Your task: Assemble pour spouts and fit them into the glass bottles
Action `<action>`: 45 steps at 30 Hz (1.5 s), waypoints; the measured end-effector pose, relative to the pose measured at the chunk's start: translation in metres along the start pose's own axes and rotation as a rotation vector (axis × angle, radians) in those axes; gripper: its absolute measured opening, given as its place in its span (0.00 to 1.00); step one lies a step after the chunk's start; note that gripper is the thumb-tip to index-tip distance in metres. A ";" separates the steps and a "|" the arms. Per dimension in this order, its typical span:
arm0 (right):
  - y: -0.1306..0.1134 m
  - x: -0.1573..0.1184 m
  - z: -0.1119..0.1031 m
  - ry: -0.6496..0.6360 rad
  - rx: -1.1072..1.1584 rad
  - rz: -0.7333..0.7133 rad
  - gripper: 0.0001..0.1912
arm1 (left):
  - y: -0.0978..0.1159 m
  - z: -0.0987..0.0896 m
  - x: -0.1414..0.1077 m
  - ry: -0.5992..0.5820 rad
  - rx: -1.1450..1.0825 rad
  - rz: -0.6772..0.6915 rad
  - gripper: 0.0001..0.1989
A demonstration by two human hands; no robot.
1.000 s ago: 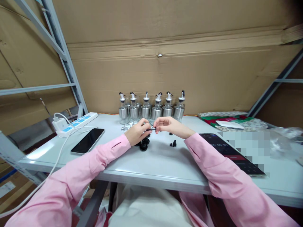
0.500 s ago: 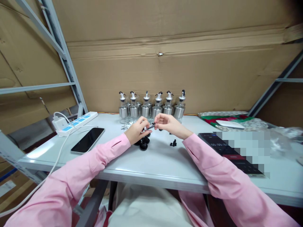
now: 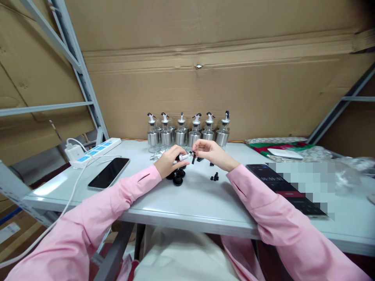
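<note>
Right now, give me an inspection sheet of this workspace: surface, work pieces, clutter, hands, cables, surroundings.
Surface: pale table, glare at its left end.
Work pieces: six spouted bottles in front, more behind; loose black stoppers, small black parts.
Clutter: phone at left; timer screen and clear plastic at right.
Hands: left hand holds a pale spout; right hand pinches a black strip.
Cables: white cable running over the left edge; thin wires at the back.
Surroundings: cardboard behind, metal frame at left.

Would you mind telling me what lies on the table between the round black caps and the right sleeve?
A cluster of small black parts lies between the round black caps and the right sleeve, in the head view.
</note>
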State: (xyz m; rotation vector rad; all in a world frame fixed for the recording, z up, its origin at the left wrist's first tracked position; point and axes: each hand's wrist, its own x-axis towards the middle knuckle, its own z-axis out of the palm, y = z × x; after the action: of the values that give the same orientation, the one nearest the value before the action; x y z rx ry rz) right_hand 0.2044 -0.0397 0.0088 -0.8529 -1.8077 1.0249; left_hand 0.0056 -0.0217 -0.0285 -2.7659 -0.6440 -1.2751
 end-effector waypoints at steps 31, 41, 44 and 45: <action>-0.004 -0.004 0.006 -0.042 0.041 0.105 0.13 | 0.001 0.001 -0.002 -0.142 0.071 -0.121 0.14; -0.003 -0.003 0.009 0.002 0.039 0.074 0.13 | 0.007 0.001 -0.002 -0.173 0.056 -0.133 0.10; 0.000 -0.002 0.008 0.008 0.023 0.069 0.13 | 0.009 0.000 0.000 -0.173 0.040 -0.167 0.10; 0.002 -0.001 0.007 0.005 0.018 0.066 0.13 | 0.010 0.000 0.001 -0.175 0.026 -0.184 0.10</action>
State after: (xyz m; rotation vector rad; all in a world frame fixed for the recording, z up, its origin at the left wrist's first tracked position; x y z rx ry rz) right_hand 0.1984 -0.0423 0.0047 -0.9080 -1.7740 1.0788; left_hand 0.0098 -0.0301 -0.0266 -2.8752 -0.9396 -1.0481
